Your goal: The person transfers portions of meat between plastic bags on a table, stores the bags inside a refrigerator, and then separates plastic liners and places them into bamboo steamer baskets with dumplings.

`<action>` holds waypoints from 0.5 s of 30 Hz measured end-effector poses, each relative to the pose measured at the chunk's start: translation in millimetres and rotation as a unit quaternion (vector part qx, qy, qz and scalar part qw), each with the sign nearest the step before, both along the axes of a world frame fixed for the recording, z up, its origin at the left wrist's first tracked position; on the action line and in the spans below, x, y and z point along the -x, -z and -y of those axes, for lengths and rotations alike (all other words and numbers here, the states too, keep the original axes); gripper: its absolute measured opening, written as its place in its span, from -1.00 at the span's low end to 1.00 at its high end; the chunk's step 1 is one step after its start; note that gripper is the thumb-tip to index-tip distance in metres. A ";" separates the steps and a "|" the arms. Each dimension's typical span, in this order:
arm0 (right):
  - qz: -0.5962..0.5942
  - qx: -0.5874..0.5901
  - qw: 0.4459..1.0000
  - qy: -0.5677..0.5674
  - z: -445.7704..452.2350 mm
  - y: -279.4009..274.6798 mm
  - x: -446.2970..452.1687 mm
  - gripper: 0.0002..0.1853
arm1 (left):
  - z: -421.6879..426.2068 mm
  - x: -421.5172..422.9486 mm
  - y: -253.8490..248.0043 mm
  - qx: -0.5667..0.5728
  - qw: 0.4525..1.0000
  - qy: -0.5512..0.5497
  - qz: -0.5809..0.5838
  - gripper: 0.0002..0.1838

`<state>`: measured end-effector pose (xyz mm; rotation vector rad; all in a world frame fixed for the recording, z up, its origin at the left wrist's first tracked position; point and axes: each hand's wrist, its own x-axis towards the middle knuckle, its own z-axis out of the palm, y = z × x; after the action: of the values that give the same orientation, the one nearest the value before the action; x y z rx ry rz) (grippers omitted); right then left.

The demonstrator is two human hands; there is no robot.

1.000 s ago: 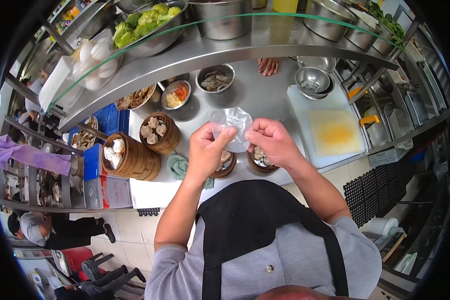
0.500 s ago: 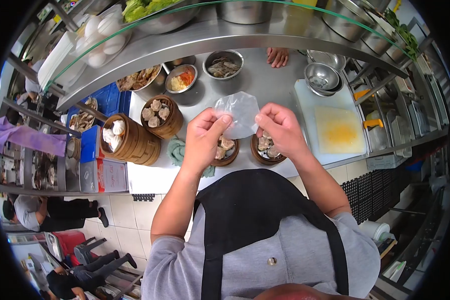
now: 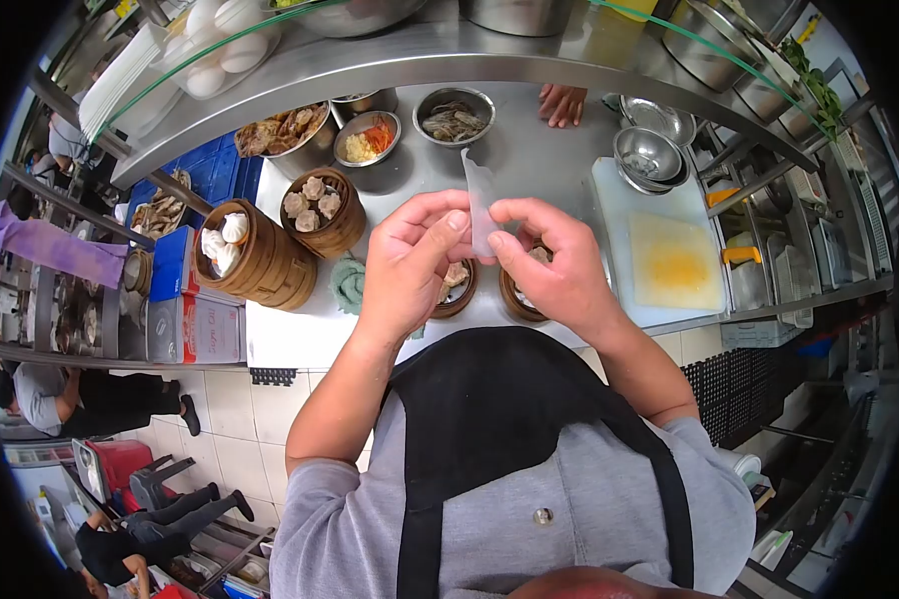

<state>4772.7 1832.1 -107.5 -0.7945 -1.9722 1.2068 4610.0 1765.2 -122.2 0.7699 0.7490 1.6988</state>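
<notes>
A thin translucent white sheet [image 3: 479, 205] stands almost edge-on between my two hands above the counter, slightly curled at its top. My right hand [image 3: 549, 250] pinches it between thumb and fingers on the right side. On the other side, the fingers of my left hand [image 3: 420, 245] are curled against it, thumb in front; their exact contact is partly hidden. Below my hands sit two bamboo steamers of dumplings, a left one [image 3: 456, 290] and a right one [image 3: 514, 299], both partly covered by the hands.
Left stand a taller steamer stack of white buns [image 3: 255, 255], a steamer of dumplings [image 3: 325, 215] and a green cloth [image 3: 348, 285]. Bowls of chopped vegetables [image 3: 368, 140] and shrimp [image 3: 453, 118] lie ahead. Another person's hand [image 3: 561, 105] rests beyond. Right is a cutting board [image 3: 614, 215].
The sheet has turned from facing me broadly to nearly edge-on. My hands have come closer together, the right one shifting left.
</notes>
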 end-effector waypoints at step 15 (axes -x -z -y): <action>-0.133 0.226 0.957 -0.127 -6.4 -7.4 -17.6 -0.76 | 3.7 -10.0 2.0 -0.079 0.953 -0.076 -0.283 -0.74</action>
<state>4790.3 1838.5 -100.1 -0.5612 -1.6308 1.8566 4620.0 1761.5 -124.2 1.3745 1.0920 1.6989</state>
